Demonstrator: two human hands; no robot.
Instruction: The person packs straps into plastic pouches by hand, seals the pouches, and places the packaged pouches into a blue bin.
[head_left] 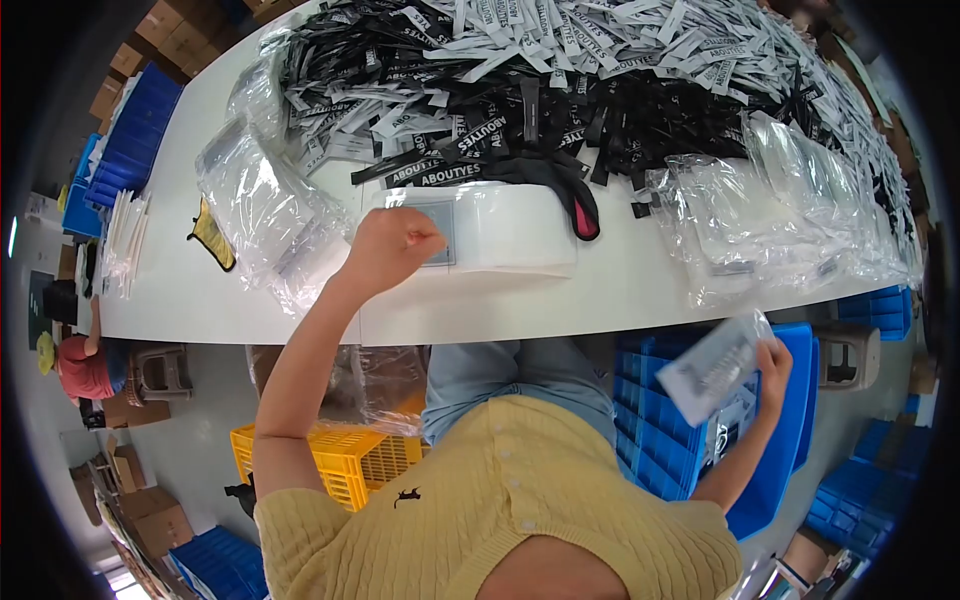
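Note:
My left hand [392, 248] is closed in a loose fist over a white sheet or stack [515, 228] on the table. Beneath its fingers lies a grey-framed square patch [440, 225]; whether the fingers pinch anything is hidden. Down at the right, below the table edge, my right hand [772, 375] grips a clear plastic packet [712, 368] with greyish contents and dark print. That packet is tilted above a blue crate [650, 400], where more packets [735, 420] lie. Behind the white stack curves a black fabric piece [575, 195] with a pink inside.
Black and white printed strips [560, 60] are heaped along the table's back. Clear plastic bags [255, 205] lie at left, more bags [760, 220] at right. A yellow-and-black piece [212, 238] sits farther left. Under the table stands a yellow crate [340, 465]. Another person [85, 365] is at far left.

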